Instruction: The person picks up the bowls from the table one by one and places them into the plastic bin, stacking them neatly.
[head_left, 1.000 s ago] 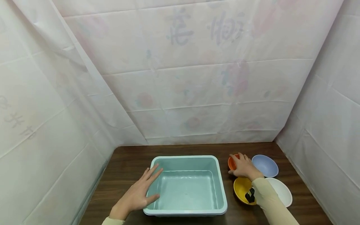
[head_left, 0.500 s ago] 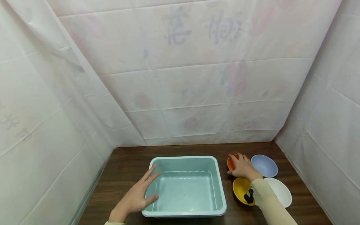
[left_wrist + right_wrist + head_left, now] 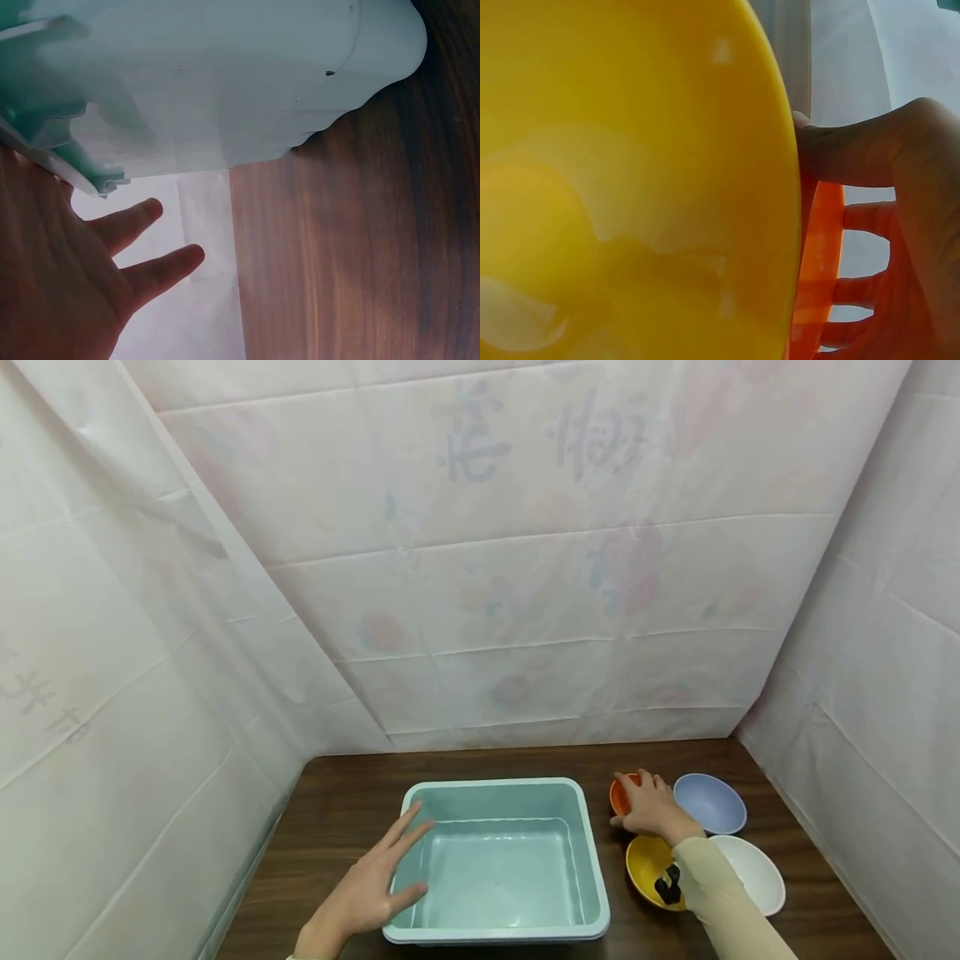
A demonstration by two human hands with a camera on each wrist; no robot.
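Note:
A pale green rectangular plastic basin (image 3: 498,868) stands on the dark wooden table. Over its left rim my left hand (image 3: 367,885) spreads its fingers, holding nothing. In the left wrist view the basin's outer wall (image 3: 225,82) rises beside that hand; whether they touch I cannot tell. Right of the basin, my right hand (image 3: 651,810) holds a small orange bowl (image 3: 621,798), partly hidden under it. The right wrist view has its thumb and fingers at the orange bowl (image 3: 821,270). A yellow bowl (image 3: 647,864) sits just nearer, partly covered by the right wrist.
A light blue bowl (image 3: 708,803) lies right of the orange one, and a white bowl (image 3: 753,877) is under the right forearm's edge. White cloth sheets (image 3: 525,610) hang behind the table (image 3: 337,785) and at both sides.

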